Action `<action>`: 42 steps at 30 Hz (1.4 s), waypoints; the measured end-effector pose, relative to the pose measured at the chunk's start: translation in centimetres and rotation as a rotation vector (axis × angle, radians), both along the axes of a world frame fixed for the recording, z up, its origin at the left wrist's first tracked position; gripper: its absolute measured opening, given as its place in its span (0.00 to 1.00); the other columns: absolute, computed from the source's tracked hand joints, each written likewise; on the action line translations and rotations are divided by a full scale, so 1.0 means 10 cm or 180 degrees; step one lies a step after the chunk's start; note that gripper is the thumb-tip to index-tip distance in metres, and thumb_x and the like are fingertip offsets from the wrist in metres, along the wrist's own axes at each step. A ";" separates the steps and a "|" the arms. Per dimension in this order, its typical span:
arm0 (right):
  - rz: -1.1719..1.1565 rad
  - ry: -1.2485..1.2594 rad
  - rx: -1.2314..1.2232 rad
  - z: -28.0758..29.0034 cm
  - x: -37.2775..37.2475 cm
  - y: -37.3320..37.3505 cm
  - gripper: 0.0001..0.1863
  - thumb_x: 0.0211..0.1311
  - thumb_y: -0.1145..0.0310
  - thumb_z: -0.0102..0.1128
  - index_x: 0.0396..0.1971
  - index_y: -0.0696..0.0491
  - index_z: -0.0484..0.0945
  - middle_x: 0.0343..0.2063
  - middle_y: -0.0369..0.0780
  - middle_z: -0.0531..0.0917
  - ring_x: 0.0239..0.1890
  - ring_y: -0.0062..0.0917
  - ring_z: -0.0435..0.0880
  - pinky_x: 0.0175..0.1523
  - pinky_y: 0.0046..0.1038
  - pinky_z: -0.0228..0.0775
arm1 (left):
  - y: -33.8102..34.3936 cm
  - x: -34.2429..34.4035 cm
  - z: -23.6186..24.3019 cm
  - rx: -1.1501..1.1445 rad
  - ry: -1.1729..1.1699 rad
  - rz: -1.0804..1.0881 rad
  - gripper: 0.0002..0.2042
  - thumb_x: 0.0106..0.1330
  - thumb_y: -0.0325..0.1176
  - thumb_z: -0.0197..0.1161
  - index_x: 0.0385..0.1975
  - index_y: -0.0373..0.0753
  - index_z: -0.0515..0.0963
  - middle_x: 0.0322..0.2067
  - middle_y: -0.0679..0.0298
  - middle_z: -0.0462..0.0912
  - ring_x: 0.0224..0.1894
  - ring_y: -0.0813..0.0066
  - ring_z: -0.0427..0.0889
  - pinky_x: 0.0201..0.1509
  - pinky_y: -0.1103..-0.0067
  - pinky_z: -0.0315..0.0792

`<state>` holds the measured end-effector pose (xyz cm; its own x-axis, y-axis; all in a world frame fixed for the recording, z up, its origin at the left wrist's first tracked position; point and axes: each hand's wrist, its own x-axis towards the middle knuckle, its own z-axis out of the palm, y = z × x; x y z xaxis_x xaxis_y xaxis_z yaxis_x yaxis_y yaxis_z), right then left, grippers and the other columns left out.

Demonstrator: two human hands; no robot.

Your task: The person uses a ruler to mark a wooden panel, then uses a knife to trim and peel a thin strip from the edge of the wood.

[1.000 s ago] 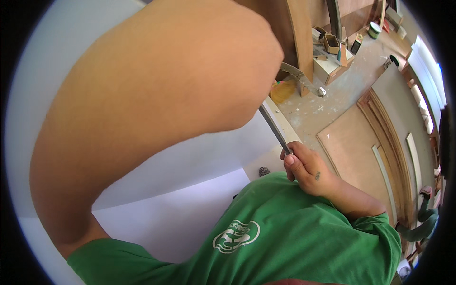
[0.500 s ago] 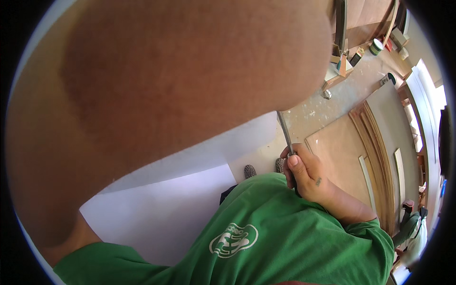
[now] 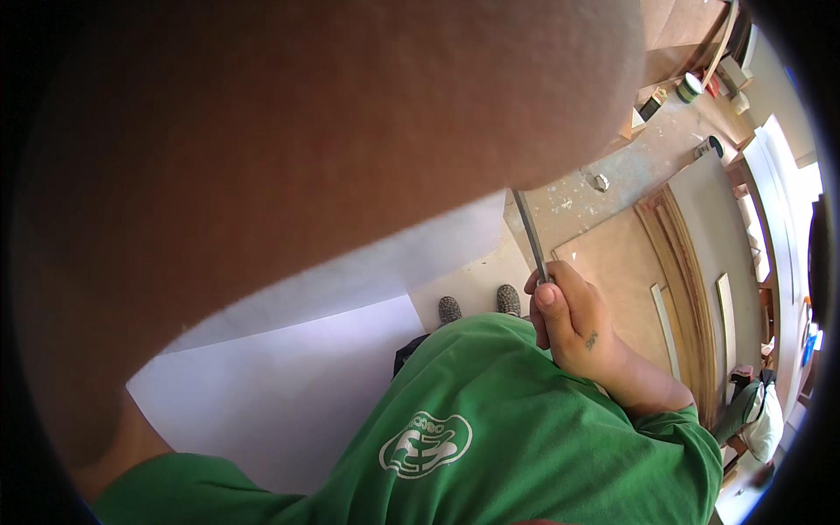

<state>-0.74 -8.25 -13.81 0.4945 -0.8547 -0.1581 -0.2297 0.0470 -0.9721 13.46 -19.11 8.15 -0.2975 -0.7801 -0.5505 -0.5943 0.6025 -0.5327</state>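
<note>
In my right hand [image 3: 569, 319] is a thin grey metal bar [image 3: 529, 226], gripped with the thumb pressed along it. The bar slants up and left, and its far end goes behind my raised left arm [image 3: 350, 149]. That arm, blurred and very close, fills the upper left; the fingers of my left hand do not show. Under it lies a large white panel [image 3: 289, 385] with a straight edge, and a second pale surface [image 3: 376, 271] shows just beyond. What the left hand touches cannot be seen.
Wooden sheets and strips [image 3: 691, 289] lie stacked at the right. Beyond them is a long white board [image 3: 779, 192]. A green-and-white can [image 3: 689, 87] stands at the far right, and a small crumpled item [image 3: 599, 182] lies on the paint-spotted floor. Another person [image 3: 757, 420] is at the lower right.
The view has shifted slightly, and my left arm now covers more of the top right and looks darker. My right hand keeps its hold on the bar.
</note>
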 end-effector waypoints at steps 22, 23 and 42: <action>-0.0190 0.0127 -0.0352 -0.01 0.27 -0.38 0.17 0.80 0.59 0.47 0.39 0.60 0.69 0.24 0.57 0.78 0.29 0.59 0.77 0.35 0.50 0.68 | 0.04 -0.01 0.08 0.0042 0.0095 0.0020 0.07 0.56 0.29 0.58 0.25 0.38 0.85 0.27 0.56 0.85 0.37 0.56 0.84 0.39 0.62 0.77; -0.0223 0.0134 -0.0386 -0.02 0.30 -0.39 0.17 0.80 0.59 0.47 0.38 0.60 0.69 0.24 0.57 0.78 0.30 0.59 0.77 0.35 0.50 0.68 | 0.03 -0.02 0.09 0.0039 0.0078 0.0041 0.07 0.56 0.29 0.58 0.25 0.38 0.85 0.27 0.56 0.85 0.37 0.56 0.84 0.39 0.62 0.77; 0.0004 0.0015 -0.0194 0.09 -0.02 -0.05 0.16 0.80 0.59 0.47 0.41 0.60 0.70 0.23 0.52 0.79 0.28 0.52 0.81 0.36 0.46 0.71 | 0.05 -0.20 0.19 0.0279 0.0043 0.0304 0.09 0.56 0.29 0.57 0.27 0.38 0.85 0.28 0.56 0.85 0.38 0.56 0.84 0.40 0.63 0.78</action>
